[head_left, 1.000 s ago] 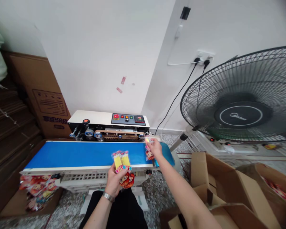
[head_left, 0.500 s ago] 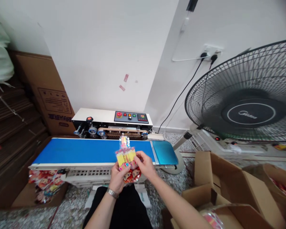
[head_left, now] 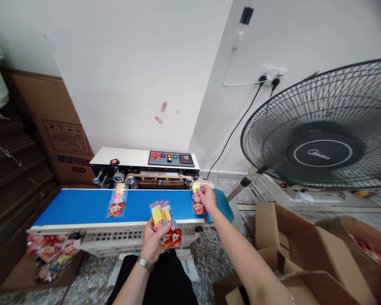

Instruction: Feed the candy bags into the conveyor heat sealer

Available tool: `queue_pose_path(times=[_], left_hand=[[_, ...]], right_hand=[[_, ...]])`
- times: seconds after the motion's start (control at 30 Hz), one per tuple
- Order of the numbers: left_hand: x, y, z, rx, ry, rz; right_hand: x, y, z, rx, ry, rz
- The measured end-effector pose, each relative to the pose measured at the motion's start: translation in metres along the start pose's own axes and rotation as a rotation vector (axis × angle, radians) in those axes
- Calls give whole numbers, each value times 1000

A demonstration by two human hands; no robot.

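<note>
My left hand holds a small stack of clear toy packets with yellow strips and red cartoon heads, in front of the conveyor's near edge. My right hand is stretched to the right end of the blue belt and pinches a single packet with its top at the sealer's intake. Another packet lies flat on the belt to the left, its top under the sealing head.
A box of sealed packets sits under the belt's left end. Open cardboard boxes stand at my right. A large floor fan fills the right side. Stacked cartons lean against the left wall.
My right hand took one packet from the stack in my left hand and carried it to the belt's right end. The earlier packet has travelled left along the belt.
</note>
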State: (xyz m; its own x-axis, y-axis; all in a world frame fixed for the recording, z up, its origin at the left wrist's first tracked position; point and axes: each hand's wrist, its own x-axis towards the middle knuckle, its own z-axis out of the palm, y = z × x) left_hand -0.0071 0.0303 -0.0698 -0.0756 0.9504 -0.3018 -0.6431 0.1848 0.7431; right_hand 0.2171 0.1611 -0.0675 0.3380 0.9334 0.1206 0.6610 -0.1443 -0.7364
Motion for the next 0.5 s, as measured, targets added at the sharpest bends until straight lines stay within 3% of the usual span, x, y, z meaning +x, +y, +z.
queue_pose_path(times=[0.13,0.27,0.33,0.43,0.5], left_hand=[[0,0,0,-11,27,-18],[1,-2,-1,-19,29,-10],[1,-3,-1,-33,-9,5],[1,-4,-1,-54,-26,11],[1,-4,-1,-51,-8,2]], right_hand=[[-21,-25,9,39,-49,-144],[-73,-47,12,318,-386,-340],[-98,-54,15,361,-483,-375],[-112,-54,18,372,-416,-346],[-103,-46,17,411,-324,-280]])
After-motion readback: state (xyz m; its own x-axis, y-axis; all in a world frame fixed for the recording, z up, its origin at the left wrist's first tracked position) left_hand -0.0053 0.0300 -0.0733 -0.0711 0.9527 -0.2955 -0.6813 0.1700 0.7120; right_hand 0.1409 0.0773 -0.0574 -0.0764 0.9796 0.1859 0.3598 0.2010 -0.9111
